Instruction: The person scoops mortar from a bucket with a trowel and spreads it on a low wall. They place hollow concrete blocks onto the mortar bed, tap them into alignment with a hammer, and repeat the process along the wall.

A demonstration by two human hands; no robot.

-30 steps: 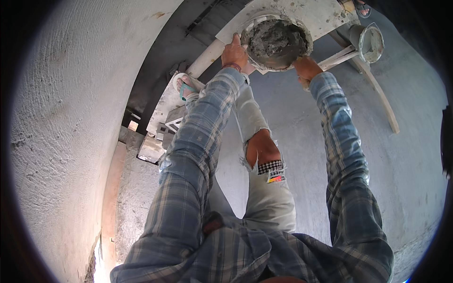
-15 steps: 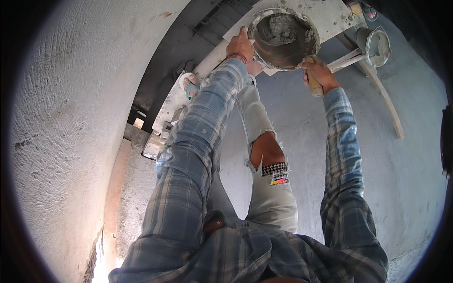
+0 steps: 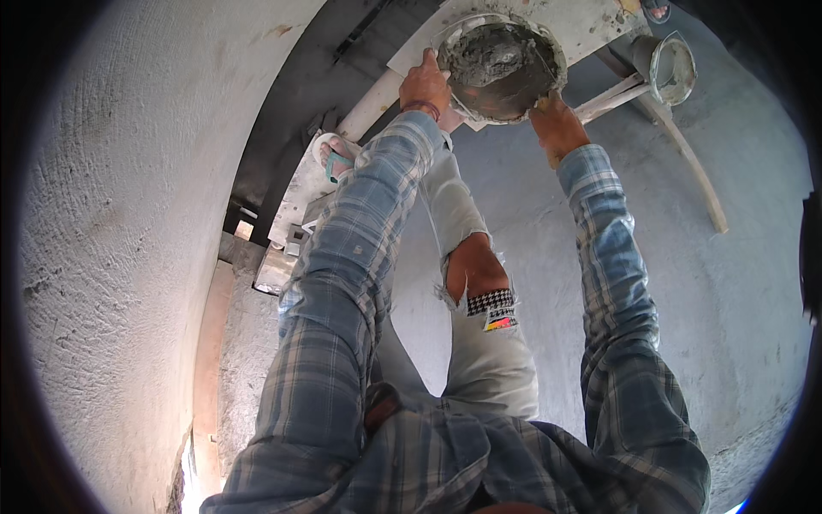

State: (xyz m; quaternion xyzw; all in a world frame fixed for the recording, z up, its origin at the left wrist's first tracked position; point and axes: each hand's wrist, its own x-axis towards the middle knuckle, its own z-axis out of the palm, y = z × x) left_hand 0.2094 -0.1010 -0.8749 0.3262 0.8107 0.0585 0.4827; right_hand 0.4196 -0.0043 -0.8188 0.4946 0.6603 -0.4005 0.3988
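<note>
A round basin (image 3: pixel 558 68) of wet grey mortar (image 3: pixel 495 53) rests on a pale, splattered board in front of me. My left hand (image 3: pixel 425 86) is closed on the basin's left rim, with a red cord around the wrist. At the near right rim is my right hand (image 3: pixel 556 127), its fingers wrapped round a wooden-handled tool (image 3: pixel 541 103). Only a little of the handle shows now. The tool's working end cannot be made out. Smooth basin floor shows through beside the heaped mortar.
A bucket (image 3: pixel 672 70) with a mortar-crusted inside stands right of the board (image 3: pixel 599 27), near a slanting wooden leg (image 3: pixel 698 176). A rough plastered wall (image 3: pixel 145 188) rises on the left. A sandalled foot (image 3: pixel 336 158) rests on a plank; another foot (image 3: pixel 658 12) shows at the top right.
My right hand has moved up and left to the basin's rim and turned, hiding most of the wooden handle. My left hand stays on the rim. The whole view has shifted slightly.
</note>
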